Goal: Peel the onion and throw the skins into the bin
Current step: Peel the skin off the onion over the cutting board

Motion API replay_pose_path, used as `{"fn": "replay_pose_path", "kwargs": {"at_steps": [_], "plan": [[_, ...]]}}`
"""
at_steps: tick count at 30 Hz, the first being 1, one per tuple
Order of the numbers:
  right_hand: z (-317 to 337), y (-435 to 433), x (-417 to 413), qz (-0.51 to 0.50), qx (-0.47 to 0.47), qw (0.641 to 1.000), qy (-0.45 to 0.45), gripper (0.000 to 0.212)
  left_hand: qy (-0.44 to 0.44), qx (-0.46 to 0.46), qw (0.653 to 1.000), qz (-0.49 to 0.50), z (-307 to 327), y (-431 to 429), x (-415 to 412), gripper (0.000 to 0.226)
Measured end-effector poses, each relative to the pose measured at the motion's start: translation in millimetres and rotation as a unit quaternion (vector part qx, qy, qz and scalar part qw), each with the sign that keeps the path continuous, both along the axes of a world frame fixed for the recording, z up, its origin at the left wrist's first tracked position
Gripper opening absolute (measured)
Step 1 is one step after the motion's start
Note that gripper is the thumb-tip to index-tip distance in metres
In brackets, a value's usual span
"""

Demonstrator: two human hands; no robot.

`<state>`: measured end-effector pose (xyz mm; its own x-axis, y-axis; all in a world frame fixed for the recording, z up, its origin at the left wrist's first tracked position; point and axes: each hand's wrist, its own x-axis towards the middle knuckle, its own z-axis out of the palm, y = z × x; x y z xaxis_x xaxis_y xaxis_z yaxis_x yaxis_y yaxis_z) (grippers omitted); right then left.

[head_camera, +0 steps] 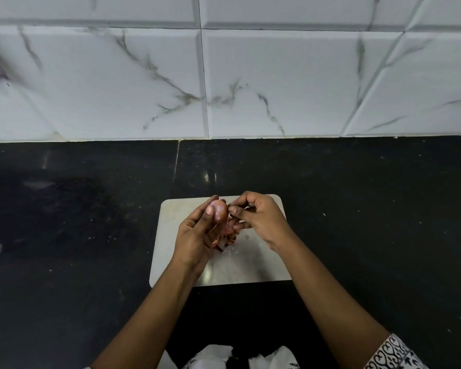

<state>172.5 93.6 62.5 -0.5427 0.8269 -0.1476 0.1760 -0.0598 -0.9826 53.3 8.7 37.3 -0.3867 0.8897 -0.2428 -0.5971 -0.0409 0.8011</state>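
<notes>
Two hands peel a small onion over a pale board at the centre of the frame.

Left of centre, the left hand (197, 235) curls its fingers round the onion (217, 212), whose top shows pale and partly bare, just above the board (237, 267). Below it, between the hands, loose reddish skins (227, 234) lie heaped on the board. Right of centre, the right hand (261, 219) pinches thumb and forefinger narrowly on a dark strip of skin (233, 214) at the onion's right side. Black counter (77, 235) surrounds the board.
</notes>
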Motion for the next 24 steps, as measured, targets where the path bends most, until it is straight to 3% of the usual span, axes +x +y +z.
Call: {"fn": "replay_pose_path", "kwargs": {"at_steps": [6, 11, 14, 18, 22, 24], "plan": [[-10.4, -1.4, -11.2, -0.035, 0.105, 0.993, -0.038, 0.009, -0.007, -0.005, 1.000, -0.013, -0.9, 3.6, -2.1, 0.034], [-16.5, -6.1, -23.5, -0.094, 0.108, 0.989, -0.042, 0.007, 0.010, 0.025, 1.000, -0.016, -10.0, 5.8, -8.8, 0.034], [-20.0, -6.3, -27.0, -0.104, 0.107, 0.984, -0.098, 0.009, 0.066, 0.046, 0.996, -0.034, -15.2, 4.8, -12.9, 0.037], [-9.9, -4.7, -30.0, -0.071, -0.110, 0.990, -0.061, 0.017, 0.100, 0.057, 0.991, -0.063, -21.7, 0.1, -16.6, 0.043], [-3.9, -1.4, -29.2, -0.040, -0.174, 0.982, -0.068, 0.018, 0.038, 0.051, 0.996, -0.067, -26.3, -4.5, -15.3, 0.047], [-3.9, 0.7, -30.3, -0.045, -0.196, 0.977, -0.073, 0.018, -0.006, 0.050, 0.997, -0.061, -29.0, -5.4, -15.2, 0.060]]}}
